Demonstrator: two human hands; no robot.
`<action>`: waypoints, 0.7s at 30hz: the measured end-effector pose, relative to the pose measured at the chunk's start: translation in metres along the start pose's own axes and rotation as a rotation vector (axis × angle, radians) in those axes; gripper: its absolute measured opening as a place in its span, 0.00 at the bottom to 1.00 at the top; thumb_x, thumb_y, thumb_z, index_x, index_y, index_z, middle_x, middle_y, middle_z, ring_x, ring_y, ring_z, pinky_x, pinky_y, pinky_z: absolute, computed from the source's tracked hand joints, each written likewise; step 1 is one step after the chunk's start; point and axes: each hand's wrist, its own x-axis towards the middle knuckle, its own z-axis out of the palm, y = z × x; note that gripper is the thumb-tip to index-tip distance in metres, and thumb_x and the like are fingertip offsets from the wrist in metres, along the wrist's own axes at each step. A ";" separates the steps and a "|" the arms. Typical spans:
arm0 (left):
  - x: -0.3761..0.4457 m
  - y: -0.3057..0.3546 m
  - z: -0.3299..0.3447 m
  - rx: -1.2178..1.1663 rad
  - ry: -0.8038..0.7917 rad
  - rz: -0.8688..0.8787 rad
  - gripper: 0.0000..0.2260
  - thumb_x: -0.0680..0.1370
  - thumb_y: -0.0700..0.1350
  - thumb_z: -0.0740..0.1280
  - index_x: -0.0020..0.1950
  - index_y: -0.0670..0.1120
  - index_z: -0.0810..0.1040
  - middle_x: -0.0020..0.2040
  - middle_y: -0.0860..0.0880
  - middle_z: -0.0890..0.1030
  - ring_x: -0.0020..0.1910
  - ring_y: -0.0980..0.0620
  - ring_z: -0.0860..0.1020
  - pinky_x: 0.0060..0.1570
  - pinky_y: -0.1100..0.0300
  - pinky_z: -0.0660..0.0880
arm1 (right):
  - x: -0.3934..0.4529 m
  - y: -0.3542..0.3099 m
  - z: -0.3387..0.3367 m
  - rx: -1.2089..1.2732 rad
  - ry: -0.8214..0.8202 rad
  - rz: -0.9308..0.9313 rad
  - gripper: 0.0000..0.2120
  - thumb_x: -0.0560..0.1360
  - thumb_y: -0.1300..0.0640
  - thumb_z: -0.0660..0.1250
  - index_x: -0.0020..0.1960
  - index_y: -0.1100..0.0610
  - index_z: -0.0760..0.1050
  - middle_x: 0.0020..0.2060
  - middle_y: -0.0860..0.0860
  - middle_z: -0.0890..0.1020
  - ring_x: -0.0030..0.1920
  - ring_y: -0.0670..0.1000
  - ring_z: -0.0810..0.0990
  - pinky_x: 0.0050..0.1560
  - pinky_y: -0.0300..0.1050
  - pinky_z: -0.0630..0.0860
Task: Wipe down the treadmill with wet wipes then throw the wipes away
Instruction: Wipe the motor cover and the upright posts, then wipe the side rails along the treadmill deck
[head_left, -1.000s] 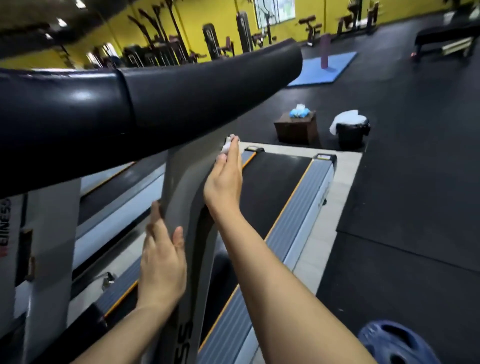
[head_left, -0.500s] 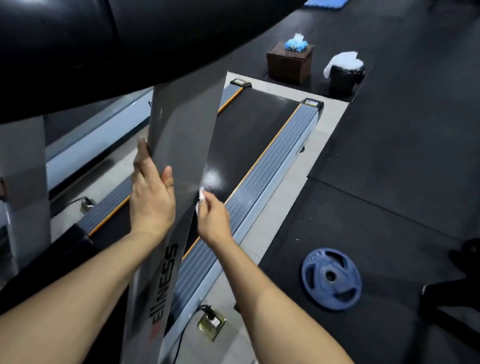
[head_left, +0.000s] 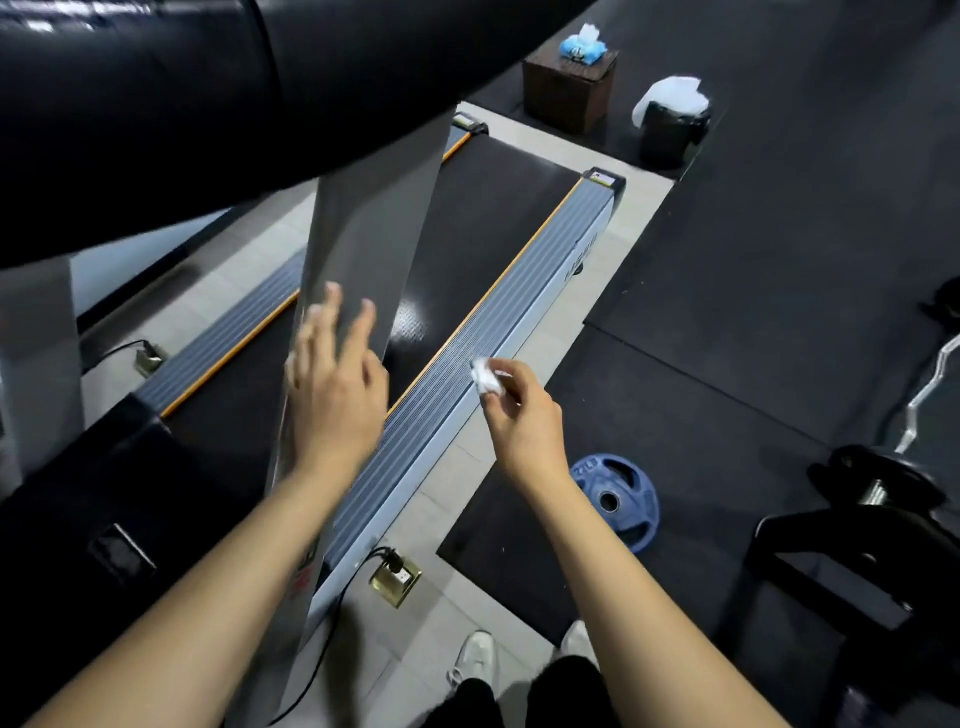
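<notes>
Your right hand (head_left: 522, 415): fingers pinched on a balled white wipe (head_left: 484, 375), held in the air over the treadmill's (head_left: 467, 249) grey side rail (head_left: 467, 353), clear of the upright. Your left hand (head_left: 332, 395): fingers spread and blurred, holding nothing, against the grey upright (head_left: 363, 234). Wipe pack (head_left: 583, 45): on a brown box (head_left: 569, 88) past the belt's far end. Bin (head_left: 670, 130): white liner, just right of the box. Blue weight plate (head_left: 615, 499): on the floor below your right wrist.
</notes>
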 end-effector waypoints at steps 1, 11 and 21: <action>-0.007 0.008 -0.002 0.027 -0.035 0.050 0.25 0.81 0.43 0.61 0.78 0.48 0.66 0.81 0.44 0.60 0.78 0.40 0.61 0.74 0.43 0.59 | 0.002 0.000 -0.007 -0.015 -0.007 0.000 0.12 0.79 0.55 0.66 0.61 0.45 0.74 0.48 0.43 0.83 0.46 0.45 0.81 0.46 0.44 0.78; 0.018 0.077 0.037 0.145 -0.113 -0.009 0.23 0.78 0.47 0.61 0.73 0.46 0.71 0.74 0.44 0.71 0.73 0.40 0.68 0.71 0.41 0.64 | 0.093 -0.008 -0.071 -0.119 -0.127 -0.176 0.14 0.79 0.57 0.67 0.62 0.45 0.74 0.51 0.41 0.83 0.52 0.39 0.81 0.50 0.39 0.77; 0.051 0.149 0.073 0.257 -0.154 -0.422 0.24 0.76 0.48 0.60 0.72 0.46 0.73 0.75 0.43 0.70 0.73 0.38 0.67 0.71 0.41 0.63 | 0.238 0.011 -0.172 -0.192 -0.406 -0.250 0.14 0.78 0.61 0.67 0.62 0.51 0.76 0.49 0.40 0.82 0.50 0.37 0.80 0.45 0.21 0.69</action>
